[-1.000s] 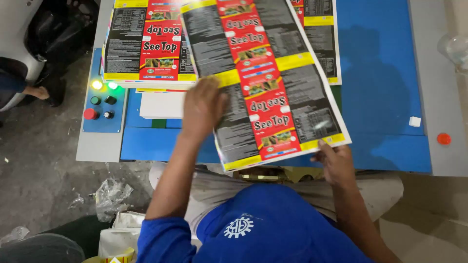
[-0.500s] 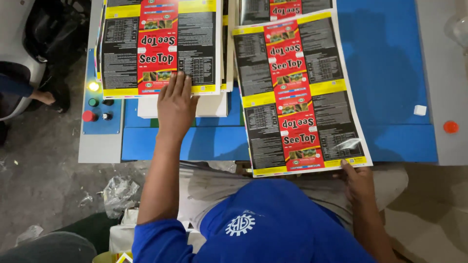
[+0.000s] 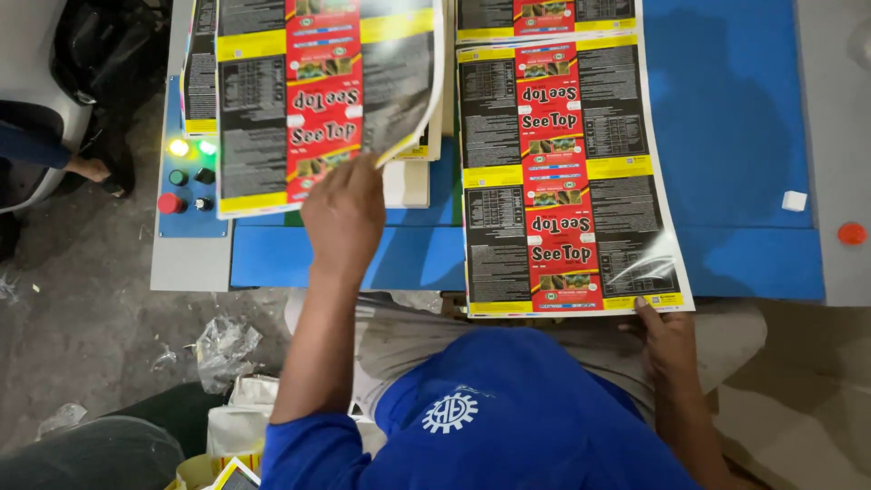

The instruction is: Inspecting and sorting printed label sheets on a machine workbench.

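Printed sheet (image 3: 308,100) lies atop the left stack on the blue desk (image 3: 726,136), long axis running away from the person, left hand (image 3: 343,213) pinching its lifted near corner, right hand (image 3: 667,340) fingers lightly closed on second sheet's (image 3: 562,172) near right corner.

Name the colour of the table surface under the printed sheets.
Blue table surface, clearest in the head view.

Glossy printed paper sheet (image 3: 318,100) curls above the left hand's fingers (image 3: 340,177); another shiny sheet (image 3: 562,172) lies by the right fingertips (image 3: 646,308) on the smooth matt blue tabletop (image 3: 726,136).
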